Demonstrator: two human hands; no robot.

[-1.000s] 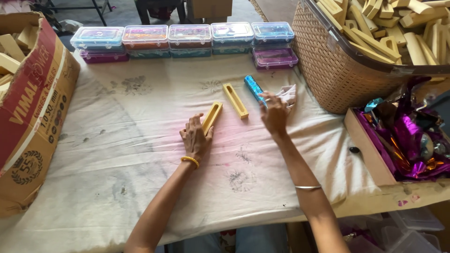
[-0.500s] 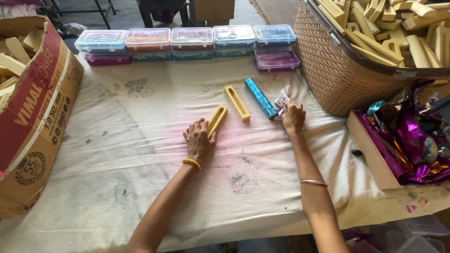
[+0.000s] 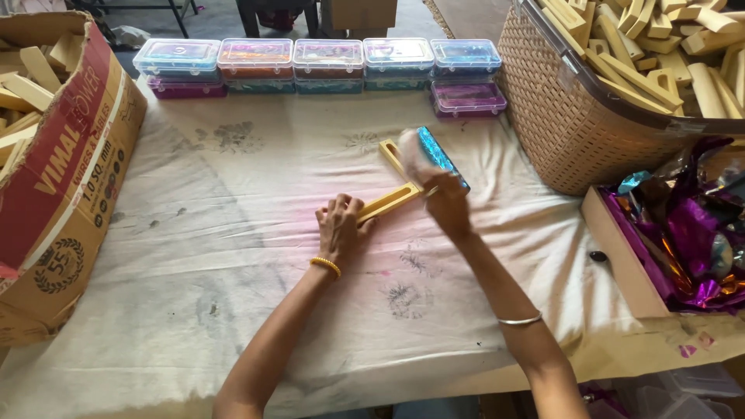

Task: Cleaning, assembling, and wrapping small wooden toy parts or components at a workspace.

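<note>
While the left hand [image 3: 340, 226] presses down the slotted wooden strip [image 3: 388, 203], whose length runs toward the tabletop's far right, the right hand [image 3: 444, 203] grips what seems a blurred cloth [image 3: 413, 151] at its far end.

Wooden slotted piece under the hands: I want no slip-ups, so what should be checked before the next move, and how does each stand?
1. Left hand pins the wooden slotted piece flat: ok.
2. Right hand grips the pale wad: ok, though blurred.
3. Blue foil-covered piece lies apart from the held one: cannot tell.
4. Second wooden piece out of the way: cannot tell, partly hidden.
5. Cloth flat under the work: ok.
</note>
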